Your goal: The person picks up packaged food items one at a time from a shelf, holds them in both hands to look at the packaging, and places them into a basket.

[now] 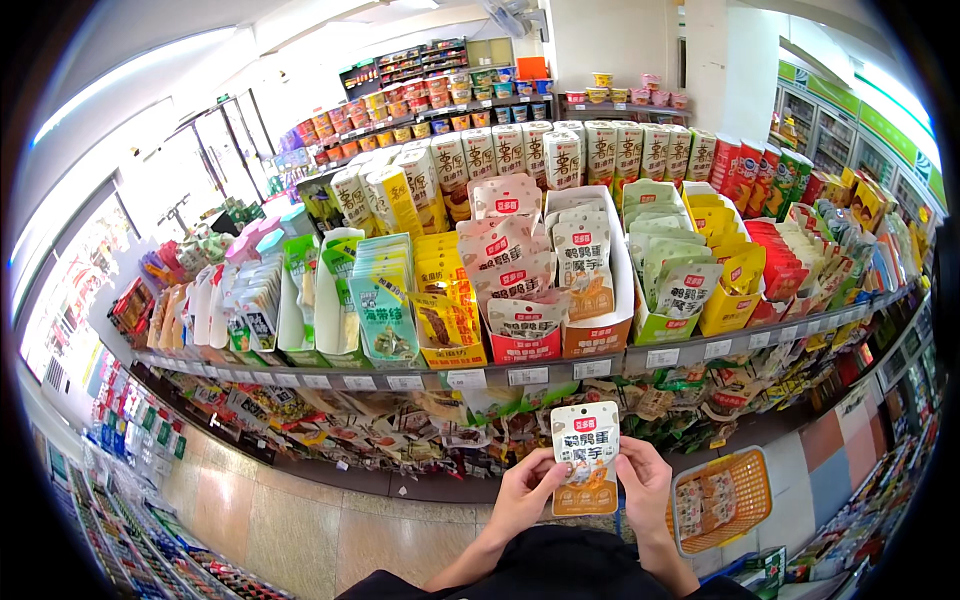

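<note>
A snack pouch (585, 491), white above and orange-brown below, is held upright by its side edges in front of me. My left hand (527, 487) pinches one side and my right hand (643, 480) the other. Above it on the shelf, a white and orange-brown display box (595, 336) holds pouches of the same look. A red box (525, 346) of pink-topped pouches stands left of that, and a green box (664, 327) of pale green pouches stands to its right.
An orange plastic basket (759, 491) with several packets inside stands on the floor at the right. The shelf edge (480, 377) carries price tags, and bagged snacks hang beneath it. Another stocked shelf (124, 532) runs along the lower left.
</note>
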### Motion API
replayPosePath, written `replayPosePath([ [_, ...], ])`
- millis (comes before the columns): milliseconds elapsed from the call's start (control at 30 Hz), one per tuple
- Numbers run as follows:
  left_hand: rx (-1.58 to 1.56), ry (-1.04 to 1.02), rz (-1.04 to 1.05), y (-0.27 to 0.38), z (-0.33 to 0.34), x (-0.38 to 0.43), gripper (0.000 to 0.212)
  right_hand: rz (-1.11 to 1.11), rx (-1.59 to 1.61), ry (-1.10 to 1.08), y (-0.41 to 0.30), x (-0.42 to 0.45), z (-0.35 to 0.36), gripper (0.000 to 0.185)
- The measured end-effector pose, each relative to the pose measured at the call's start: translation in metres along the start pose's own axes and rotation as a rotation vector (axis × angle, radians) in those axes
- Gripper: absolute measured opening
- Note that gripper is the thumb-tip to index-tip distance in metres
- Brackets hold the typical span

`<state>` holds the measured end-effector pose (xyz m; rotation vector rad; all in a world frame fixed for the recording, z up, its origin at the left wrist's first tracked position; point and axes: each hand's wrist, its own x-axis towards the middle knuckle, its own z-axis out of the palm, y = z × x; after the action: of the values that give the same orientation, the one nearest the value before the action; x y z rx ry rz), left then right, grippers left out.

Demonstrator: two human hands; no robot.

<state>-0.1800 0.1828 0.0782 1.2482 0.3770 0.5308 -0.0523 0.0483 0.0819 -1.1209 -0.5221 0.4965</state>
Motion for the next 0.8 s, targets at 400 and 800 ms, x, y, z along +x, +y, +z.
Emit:
replayPosePath([
  [400, 0.042, 0.029, 0.064, 0.001, 0.051, -0.032, 0.028, 0.052, -0.029, -0.034, -0.031, -0.029, -0.03, 0.029],
  [800, 0.039, 0.102, 0.101, -0.021, 0.1, -0.068, 0.025, 0.086, -0.028, -0.079, -0.058, -0.063, -0.07, 0.036],
])
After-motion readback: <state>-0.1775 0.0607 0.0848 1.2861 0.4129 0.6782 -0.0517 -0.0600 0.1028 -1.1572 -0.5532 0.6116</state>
